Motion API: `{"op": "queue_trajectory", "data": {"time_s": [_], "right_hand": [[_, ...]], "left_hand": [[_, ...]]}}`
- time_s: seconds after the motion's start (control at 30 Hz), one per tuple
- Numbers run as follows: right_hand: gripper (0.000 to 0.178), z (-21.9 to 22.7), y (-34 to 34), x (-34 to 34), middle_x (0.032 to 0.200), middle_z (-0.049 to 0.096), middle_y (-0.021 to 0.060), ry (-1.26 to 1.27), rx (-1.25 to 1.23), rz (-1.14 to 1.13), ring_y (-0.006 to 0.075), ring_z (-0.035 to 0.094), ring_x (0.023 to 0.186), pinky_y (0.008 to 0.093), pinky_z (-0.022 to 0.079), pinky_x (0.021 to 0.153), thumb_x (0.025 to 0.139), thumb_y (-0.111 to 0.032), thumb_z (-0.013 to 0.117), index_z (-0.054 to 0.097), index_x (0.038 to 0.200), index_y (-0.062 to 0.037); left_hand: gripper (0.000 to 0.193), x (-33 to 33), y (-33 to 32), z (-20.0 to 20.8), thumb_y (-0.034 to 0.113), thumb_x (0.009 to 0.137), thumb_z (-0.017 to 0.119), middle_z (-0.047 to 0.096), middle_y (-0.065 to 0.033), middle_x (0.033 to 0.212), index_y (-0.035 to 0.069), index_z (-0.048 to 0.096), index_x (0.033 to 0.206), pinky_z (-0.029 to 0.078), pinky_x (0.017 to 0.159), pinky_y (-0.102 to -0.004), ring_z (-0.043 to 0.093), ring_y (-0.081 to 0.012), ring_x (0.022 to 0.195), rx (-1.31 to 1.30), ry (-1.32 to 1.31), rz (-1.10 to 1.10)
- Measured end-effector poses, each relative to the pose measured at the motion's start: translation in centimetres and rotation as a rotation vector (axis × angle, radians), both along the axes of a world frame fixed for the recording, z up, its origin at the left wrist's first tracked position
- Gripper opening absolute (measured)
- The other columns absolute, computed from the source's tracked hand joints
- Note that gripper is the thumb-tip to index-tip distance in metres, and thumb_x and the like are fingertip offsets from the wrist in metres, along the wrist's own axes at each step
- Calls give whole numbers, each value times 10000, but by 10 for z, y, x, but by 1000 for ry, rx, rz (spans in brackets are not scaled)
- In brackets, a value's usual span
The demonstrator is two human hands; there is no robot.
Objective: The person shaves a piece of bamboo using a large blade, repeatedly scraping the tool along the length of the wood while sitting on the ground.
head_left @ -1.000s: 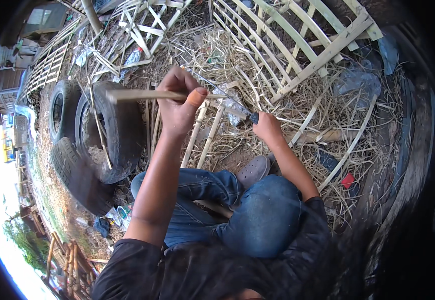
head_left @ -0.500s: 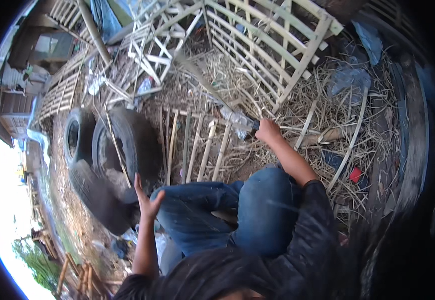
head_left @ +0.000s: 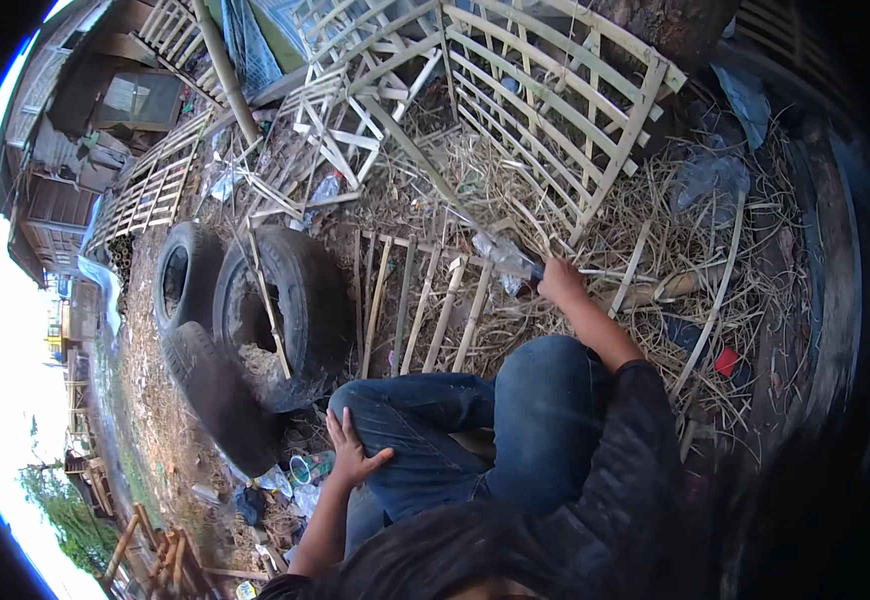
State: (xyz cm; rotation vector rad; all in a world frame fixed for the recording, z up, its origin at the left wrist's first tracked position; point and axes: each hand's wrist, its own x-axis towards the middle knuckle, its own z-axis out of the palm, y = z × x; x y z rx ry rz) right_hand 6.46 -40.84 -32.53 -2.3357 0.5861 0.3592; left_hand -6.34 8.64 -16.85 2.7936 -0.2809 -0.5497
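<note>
My left hand (head_left: 352, 452) lies on my bent left knee (head_left: 395, 420), fingers spread and empty. Out ahead to the right, my right hand (head_left: 561, 282) is closed around the dark handle of a tool (head_left: 534, 271). Its far end points left and merges with pale, shiny plastic (head_left: 500, 250), so its shape is hard to make out. Beneath and beside it lie dry bamboo shavings (head_left: 515, 320). A row of split bamboo slats (head_left: 443, 305) lies just to the left.
Old tyres (head_left: 290, 300) stand at the left, with a thin stick (head_left: 267, 300) leaning across one. Bamboo lattice panels (head_left: 555, 110) stand ahead. Longer strips (head_left: 710, 290) and a red scrap (head_left: 726, 362) lie among shavings at right. A wooden beam (head_left: 840, 250) runs along the right.
My left hand has come down from the air beside the tyres onto my knee. My right hand keeps its grip on the tool. The whole view has shifted slightly.
</note>
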Motion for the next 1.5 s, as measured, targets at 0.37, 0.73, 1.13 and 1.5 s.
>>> {"op": "queue_trajectory", "data": {"time_s": [0.37,0.73,1.13,1.5], "right_hand": [[257,71,10,25,930,664,240,-100,8,15,380,648,911,439,520,809,711,-172,691,651,876,22],[203,59,-26,-58,757,649,212,-185,127,-112,394,641,769,443,485,672,738,-177,651,639,837,1],[227,75,-60,-131,741,645,199,-54,381,-102,334,663,720,385,505,666,697,-95,682,646,882,33],[219,84,-63,-124,727,639,200,149,324,-136,356,651,694,374,487,637,682,-86,687,615,842,45]], "left_hand": [[1335,-8,18,-4,758,601,678,-162,-328,1492,100,-65,1493,56,1114,-591,-100,-517,1387,0,-13,-31],[905,111,-104,7,496,794,695,487,-274,1298,21,253,1424,339,1039,-494,452,-407,1248,-258,-105,23],[924,457,-209,-253,299,752,765,497,-311,1156,-132,179,1322,421,822,-346,542,-338,985,-391,-327,587],[345,421,-245,-160,448,914,579,259,83,552,125,487,835,188,379,-227,229,-49,411,-1231,404,899]]}}
